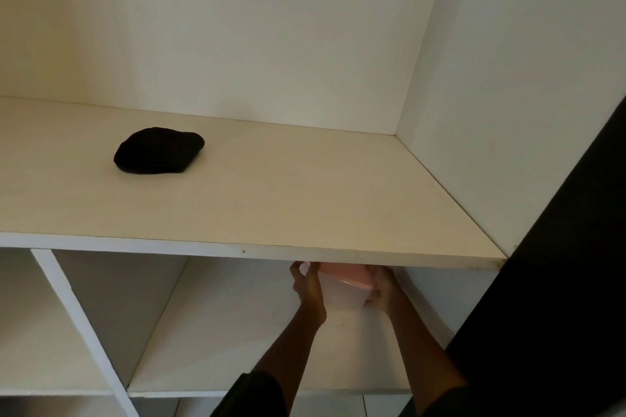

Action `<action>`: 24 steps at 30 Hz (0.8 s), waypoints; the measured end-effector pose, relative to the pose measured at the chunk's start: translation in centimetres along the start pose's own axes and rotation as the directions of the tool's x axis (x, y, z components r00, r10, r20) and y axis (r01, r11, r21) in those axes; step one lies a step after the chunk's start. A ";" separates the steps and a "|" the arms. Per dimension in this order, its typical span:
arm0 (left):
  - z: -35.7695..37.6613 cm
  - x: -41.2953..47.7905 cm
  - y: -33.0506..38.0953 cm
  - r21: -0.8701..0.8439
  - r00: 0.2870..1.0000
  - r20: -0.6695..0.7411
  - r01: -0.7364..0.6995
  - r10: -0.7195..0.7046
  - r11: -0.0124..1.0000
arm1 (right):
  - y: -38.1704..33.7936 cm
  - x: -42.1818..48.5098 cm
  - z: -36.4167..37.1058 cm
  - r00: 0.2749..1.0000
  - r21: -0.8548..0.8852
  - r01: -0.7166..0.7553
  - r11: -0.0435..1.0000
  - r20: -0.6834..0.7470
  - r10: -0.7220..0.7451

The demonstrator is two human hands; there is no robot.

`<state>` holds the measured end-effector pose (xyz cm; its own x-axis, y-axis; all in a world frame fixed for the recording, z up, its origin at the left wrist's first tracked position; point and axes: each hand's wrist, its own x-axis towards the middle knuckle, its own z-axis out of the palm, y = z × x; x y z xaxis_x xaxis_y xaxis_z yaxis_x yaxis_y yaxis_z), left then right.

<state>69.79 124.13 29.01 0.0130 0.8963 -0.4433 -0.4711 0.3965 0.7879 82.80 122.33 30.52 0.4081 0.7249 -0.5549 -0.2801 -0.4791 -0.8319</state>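
Observation:
A clear plastic container with a pink lid (342, 284) sits in the compartment under the wide upper shelf (305, 206), its far part hidden by the shelf's front edge. My left hand (306, 288) grips its left side, fingers curled round it. My right hand (382, 289) holds its right side. Both forearms reach up from the bottom of the view.
A black rolled-up cloth (157, 151) lies on the upper shelf at the left. A white vertical divider (78, 318) separates the lower compartments. The lower shelf board (210, 342) lies under my arms. A dark panel (559, 264) borders the cupboard on the right.

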 end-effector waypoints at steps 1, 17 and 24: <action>0.2 0.1 0.1 0.001 0.999 -0.033 -0.029 0.029 1.000 | 0.0 -0.7 0.2 1.000 0.003 -0.011 1.000 0.010 0.011; -5.2 -6.0 4.1 0.093 0.998 -0.055 -0.002 0.007 0.996 | 1.2 -8.8 0.9 0.997 -0.131 0.072 0.989 0.014 -0.070; -10.8 -8.1 8.0 0.046 0.966 0.119 0.227 -0.231 0.973 | 0.5 -14.3 2.8 0.973 -0.037 0.193 0.981 -0.122 -0.196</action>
<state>56.35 117.87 34.34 0.2265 0.7977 -0.5588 -0.4145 0.5981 0.6859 74.44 113.10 38.10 0.5582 0.7385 -0.3781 -0.1639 -0.3485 -0.9229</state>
